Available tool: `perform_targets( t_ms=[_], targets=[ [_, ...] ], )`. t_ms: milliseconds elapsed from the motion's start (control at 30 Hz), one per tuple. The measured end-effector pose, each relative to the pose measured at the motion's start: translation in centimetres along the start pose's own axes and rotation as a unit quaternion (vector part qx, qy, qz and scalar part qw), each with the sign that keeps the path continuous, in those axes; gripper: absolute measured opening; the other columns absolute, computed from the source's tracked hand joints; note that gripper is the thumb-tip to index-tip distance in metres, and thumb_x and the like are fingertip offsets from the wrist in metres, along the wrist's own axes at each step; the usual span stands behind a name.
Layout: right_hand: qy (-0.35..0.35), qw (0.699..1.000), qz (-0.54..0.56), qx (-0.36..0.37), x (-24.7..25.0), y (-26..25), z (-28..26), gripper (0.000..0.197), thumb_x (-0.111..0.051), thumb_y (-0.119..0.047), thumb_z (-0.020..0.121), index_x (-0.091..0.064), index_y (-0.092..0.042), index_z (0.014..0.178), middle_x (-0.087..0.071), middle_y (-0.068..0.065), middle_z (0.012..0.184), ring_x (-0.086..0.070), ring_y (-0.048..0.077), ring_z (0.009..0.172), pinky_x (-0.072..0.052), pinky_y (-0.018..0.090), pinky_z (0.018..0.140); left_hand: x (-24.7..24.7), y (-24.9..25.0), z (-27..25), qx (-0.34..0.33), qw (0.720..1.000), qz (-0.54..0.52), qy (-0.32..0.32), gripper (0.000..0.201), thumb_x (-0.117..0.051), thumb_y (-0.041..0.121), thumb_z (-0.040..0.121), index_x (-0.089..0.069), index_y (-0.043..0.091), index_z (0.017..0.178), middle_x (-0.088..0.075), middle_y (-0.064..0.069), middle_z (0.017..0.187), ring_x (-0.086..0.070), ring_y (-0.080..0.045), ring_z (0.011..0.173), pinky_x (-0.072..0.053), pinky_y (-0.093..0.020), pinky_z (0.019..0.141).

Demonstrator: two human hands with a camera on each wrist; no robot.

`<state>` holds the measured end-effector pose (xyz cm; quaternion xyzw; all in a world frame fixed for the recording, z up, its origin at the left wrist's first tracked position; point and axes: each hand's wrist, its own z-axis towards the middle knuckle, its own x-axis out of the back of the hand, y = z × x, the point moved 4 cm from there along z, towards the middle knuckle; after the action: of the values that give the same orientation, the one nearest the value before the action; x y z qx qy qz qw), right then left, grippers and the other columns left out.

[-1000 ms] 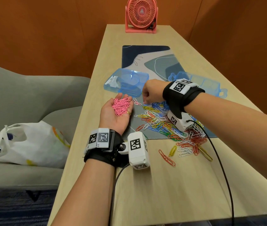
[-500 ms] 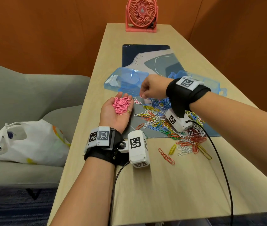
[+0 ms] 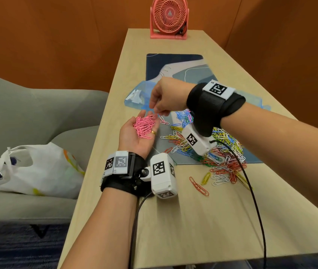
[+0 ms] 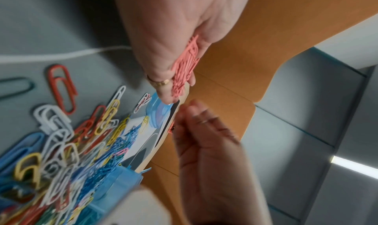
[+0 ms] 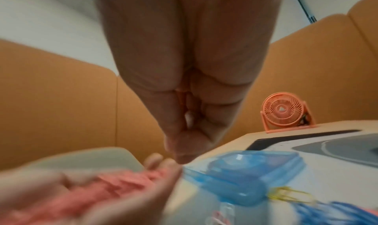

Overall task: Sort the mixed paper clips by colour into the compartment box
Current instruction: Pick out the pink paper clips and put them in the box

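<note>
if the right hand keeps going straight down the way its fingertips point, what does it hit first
Most likely the pink paper clips heaped in the upturned left hand. The right hand hangs just above that hand's fingertips, pinched fingers pointing down. Depth is unclear, so it might meet the fingertips instead.

This looks like a small office meeting booth or lounge nook rather than a home. A long, narrow table of pale wood laminate runs up to smooth orange-brown panelled walls that close round it on three sides, with a grey upholstered armchair pulled alongside and dark blue carpet underneath. On the table stand a coral-pink plastic desk fan at the far end and a blue patterned desk mat, while the left wrist view catches grey ceiling panels with a white strip light overhead.
</note>
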<state>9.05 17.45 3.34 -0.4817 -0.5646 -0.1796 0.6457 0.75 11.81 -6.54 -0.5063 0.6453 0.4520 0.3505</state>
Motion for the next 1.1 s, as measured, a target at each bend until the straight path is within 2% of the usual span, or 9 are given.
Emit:
perform_targets(
  t_ms=[100,233,333,500,567,633,767,933,1100],
  targets=[
    [-0.008,0.997,-0.061,-0.042,-0.8,1.7,0.8,0.019,-0.055,0.001,0.086,-0.071,-0.006,0.095,-0.069,0.010,0.080,-0.059,0.014,0.057,-0.056,0.030,0.073,-0.1,0.5,-0.2,-0.008,1.000,0.008,0.008,0.036,-0.029,0.022,0.102,-0.057,0.001,0.092,-0.057,-0.021,0.101,-0.053,-0.034,0.104,-0.040,-0.042,0.098],
    [-0.036,0.989,-0.139,-0.043,-2.2,2.6,1.6,0.030,-0.053,-0.001,0.087,-0.071,-0.017,0.106,-0.068,0.008,0.099,-0.063,0.023,0.081,-0.053,0.030,0.075,0.0,0.7,-0.2,-0.006,1.000,0.011,0.013,0.037,-0.028,0.022,0.102,-0.057,0.002,0.091,-0.056,-0.021,0.099,-0.050,-0.034,0.110,-0.039,-0.041,0.099],
    [-0.036,0.981,-0.183,-0.046,-2.5,3.0,2.1,0.028,-0.053,-0.005,0.090,-0.069,-0.010,0.112,-0.067,0.009,0.113,-0.061,0.026,0.103,-0.048,0.029,0.086,0.1,0.6,-0.1,-0.004,1.000,0.009,0.012,0.037,-0.028,0.023,0.103,-0.056,0.003,0.092,-0.057,-0.020,0.101,-0.049,-0.033,0.117,-0.038,-0.041,0.100],
    [-0.046,0.969,-0.234,-0.065,-2.3,3.7,2.1,0.023,-0.056,-0.010,0.089,-0.069,-0.002,0.106,-0.068,0.013,0.110,-0.058,0.025,0.086,-0.047,0.030,0.078,0.1,0.5,0.0,-0.006,1.000,0.015,0.019,0.037,-0.028,0.023,0.103,-0.057,0.003,0.090,-0.058,-0.018,0.097,-0.056,-0.032,0.094,-0.039,-0.041,0.100],
    [-0.042,0.967,-0.242,-0.065,-2.3,3.8,2.1,0.023,-0.056,-0.011,0.090,-0.069,-0.003,0.106,-0.068,0.013,0.110,-0.061,0.027,0.092,-0.048,0.030,0.080,0.1,0.5,0.0,-0.006,1.000,0.010,0.021,0.037,-0.029,0.023,0.102,-0.057,0.002,0.090,-0.057,-0.019,0.098,-0.056,-0.032,0.091,-0.039,-0.041,0.101],
    [-0.036,0.970,-0.234,-0.055,-2.1,3.7,2.1,0.021,-0.058,-0.012,0.089,-0.070,-0.004,0.105,-0.068,0.011,0.108,-0.063,0.026,0.098,-0.050,0.030,0.082,0.1,0.4,0.0,-0.005,1.000,0.008,0.020,0.037,-0.029,0.023,0.102,-0.057,0.002,0.091,-0.057,-0.019,0.100,-0.056,-0.033,0.092,-0.039,-0.041,0.103],
    [-0.041,0.972,-0.228,-0.043,-2.4,3.2,2.0,0.017,-0.070,-0.015,0.082,-0.072,-0.006,0.097,-0.069,0.008,0.096,-0.057,0.019,0.081,-0.044,0.025,0.064,0.1,0.4,0.0,-0.005,1.000,0.015,0.019,0.036,-0.029,0.023,0.102,-0.057,0.003,0.092,-0.057,-0.019,0.101,-0.056,-0.032,0.093,-0.038,-0.040,0.103],
    [-0.072,0.965,-0.248,-0.049,-2.7,3.6,1.8,0.022,-0.075,-0.020,0.079,-0.072,-0.006,0.096,-0.070,0.008,0.099,-0.062,0.022,0.089,-0.048,0.029,0.076,0.1,0.4,0.0,-0.004,1.000,0.023,0.021,0.037,-0.028,0.024,0.102,-0.057,0.004,0.092,-0.057,-0.018,0.100,-0.055,-0.032,0.096,-0.038,-0.040,0.102],
    [-0.088,0.966,-0.238,-0.057,-2.5,3.7,1.7,0.019,-0.072,-0.018,0.080,-0.072,-0.009,0.097,-0.072,0.006,0.098,-0.065,0.021,0.088,-0.049,0.028,0.075,0.1,0.4,-0.1,-0.003,0.999,0.023,0.021,0.037,-0.028,0.024,0.103,-0.058,0.004,0.092,-0.057,-0.019,0.100,-0.054,-0.032,0.104,-0.039,-0.040,0.103]
  ],
)
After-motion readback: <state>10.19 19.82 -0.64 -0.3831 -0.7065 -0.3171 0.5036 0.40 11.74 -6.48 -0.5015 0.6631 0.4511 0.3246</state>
